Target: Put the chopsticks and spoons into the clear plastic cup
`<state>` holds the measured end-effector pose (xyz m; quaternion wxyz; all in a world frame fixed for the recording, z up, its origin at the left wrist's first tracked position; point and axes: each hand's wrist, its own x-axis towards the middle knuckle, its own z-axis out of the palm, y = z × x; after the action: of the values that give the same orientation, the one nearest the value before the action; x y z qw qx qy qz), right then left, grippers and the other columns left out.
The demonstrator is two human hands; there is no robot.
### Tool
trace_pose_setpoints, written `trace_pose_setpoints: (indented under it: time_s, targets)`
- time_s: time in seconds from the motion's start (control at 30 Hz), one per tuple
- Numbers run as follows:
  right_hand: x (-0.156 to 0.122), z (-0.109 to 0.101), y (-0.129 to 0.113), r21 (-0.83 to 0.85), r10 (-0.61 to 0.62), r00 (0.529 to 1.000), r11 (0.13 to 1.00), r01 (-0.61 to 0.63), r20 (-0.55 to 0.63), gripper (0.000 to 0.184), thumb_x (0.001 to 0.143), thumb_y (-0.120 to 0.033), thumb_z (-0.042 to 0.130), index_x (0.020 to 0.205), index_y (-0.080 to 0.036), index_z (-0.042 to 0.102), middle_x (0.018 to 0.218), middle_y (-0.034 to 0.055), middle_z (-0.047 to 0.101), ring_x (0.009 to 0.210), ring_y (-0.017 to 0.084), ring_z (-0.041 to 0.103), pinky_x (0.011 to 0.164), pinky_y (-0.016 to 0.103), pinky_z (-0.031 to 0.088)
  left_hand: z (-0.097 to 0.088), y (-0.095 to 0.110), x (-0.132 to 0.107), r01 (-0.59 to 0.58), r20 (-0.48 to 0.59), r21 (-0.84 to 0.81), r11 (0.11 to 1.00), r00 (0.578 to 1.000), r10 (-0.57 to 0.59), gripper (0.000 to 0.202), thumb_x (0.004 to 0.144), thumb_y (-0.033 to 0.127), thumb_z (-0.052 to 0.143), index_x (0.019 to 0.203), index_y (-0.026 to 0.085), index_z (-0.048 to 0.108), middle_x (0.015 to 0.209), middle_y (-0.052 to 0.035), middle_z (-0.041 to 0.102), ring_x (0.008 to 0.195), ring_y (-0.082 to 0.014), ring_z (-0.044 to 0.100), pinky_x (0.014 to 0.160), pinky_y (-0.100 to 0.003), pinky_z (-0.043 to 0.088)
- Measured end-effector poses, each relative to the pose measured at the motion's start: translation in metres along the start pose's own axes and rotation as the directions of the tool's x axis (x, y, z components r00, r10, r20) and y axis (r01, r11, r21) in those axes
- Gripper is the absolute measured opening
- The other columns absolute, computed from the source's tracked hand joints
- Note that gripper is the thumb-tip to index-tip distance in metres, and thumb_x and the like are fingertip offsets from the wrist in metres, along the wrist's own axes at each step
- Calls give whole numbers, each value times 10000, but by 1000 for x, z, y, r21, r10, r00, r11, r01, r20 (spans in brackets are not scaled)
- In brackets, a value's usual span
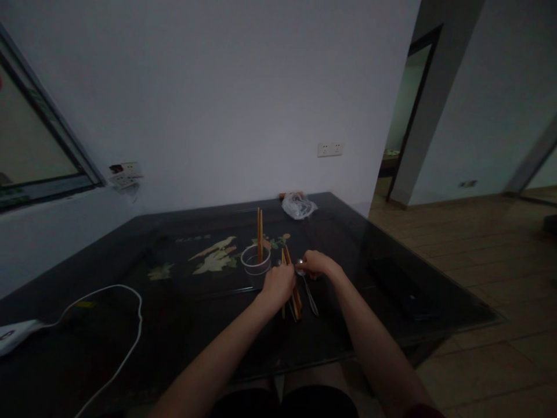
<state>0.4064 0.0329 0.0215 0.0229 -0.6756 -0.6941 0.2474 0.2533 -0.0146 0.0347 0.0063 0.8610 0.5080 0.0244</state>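
Note:
On the dark glass table [183, 325] stands a clear plastic cup [256, 262] with two wooden chopsticks [260, 233] upright in it. My left hand [278, 284] is closed round several more wooden chopsticks [296, 302] lying on the table just right of the cup. My right hand [317, 264] is closed in a pinch on the bowl end of a metal spoon [310, 296], whose handle points toward me. The two hands are close together, almost touching.
A crumpled clear plastic bag [298, 205] lies at the table's far edge. A white cable [126, 325] and white device [15, 335] sit at the left. A dark flat object [402, 287] lies at the right. Wall sockets [329, 149] and a window [30, 145] are behind.

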Motion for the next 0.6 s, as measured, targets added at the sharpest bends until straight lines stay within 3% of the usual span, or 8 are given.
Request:
trace_pose_setpoints:
  time_s: [0.27,0.6]
  targets:
    - [-4,0,-5,4,-1,1000,1000,1,-5,329,840,-367,533,694,-113,682,718,131,721,579,173,676,532,223,473,10,10,9,76,26,-7,997,997,-75,294,862,174,418,1062,83,613,990,-194,675,941,-321,656,753,-412,527]
    - [-4,0,-6,6,-7,1000,1000,7,19,343,858,-309,473,702,-90,686,756,168,721,614,197,692,499,219,471,3,20,26,77,121,49,996,989,-82,331,854,87,391,1012,90,683,1011,-207,681,985,-298,648,786,-378,517]
